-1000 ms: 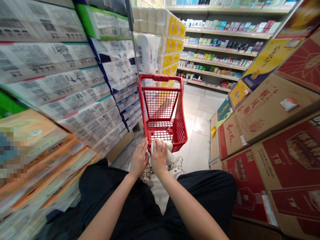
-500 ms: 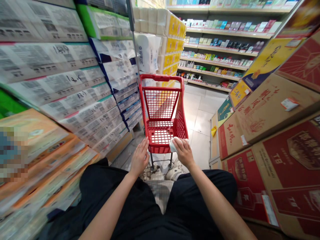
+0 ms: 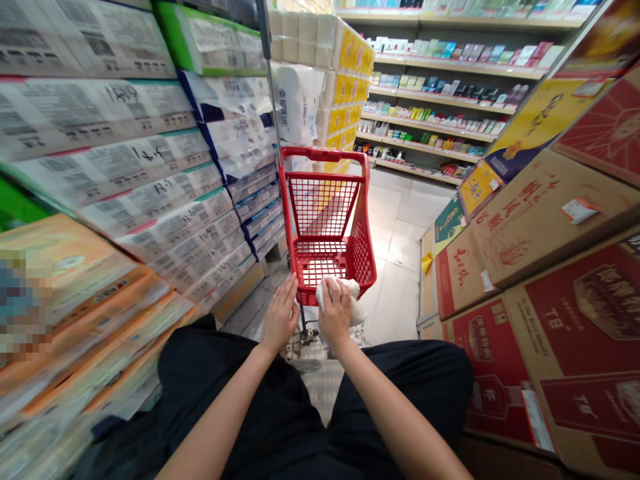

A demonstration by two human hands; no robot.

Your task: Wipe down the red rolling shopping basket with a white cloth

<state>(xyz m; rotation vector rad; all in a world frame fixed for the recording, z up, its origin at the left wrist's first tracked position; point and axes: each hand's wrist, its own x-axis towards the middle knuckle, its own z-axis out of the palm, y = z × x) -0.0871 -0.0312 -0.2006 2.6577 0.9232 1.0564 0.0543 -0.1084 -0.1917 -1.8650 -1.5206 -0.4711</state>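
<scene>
A small red shopping cart (image 3: 325,207) with plastic grid walls stands upright before my knees. At its near left corner, my left hand (image 3: 281,312) holds the edge, fingers close together over the rim. My right hand (image 3: 335,308) is closed on a white cloth (image 3: 354,303), pressed against the middle of the cart's near rim. Part of the cloth hangs down to the right of my fingers. My right palm and thumb are mostly hidden.
Stacked white packs (image 3: 135,107) and orange cartons (image 3: 100,300) rise on the left. Tissue packs (image 3: 345,87) stand behind the cart. Red and brown boxes (image 3: 540,267) line the right side. Shelves of small goods (image 3: 450,87) stand at the back beyond the tiled floor (image 3: 395,233).
My right hand has slid the cloth leftward along the near rim, from the right corner to the middle. My left hand has stayed at the left corner.
</scene>
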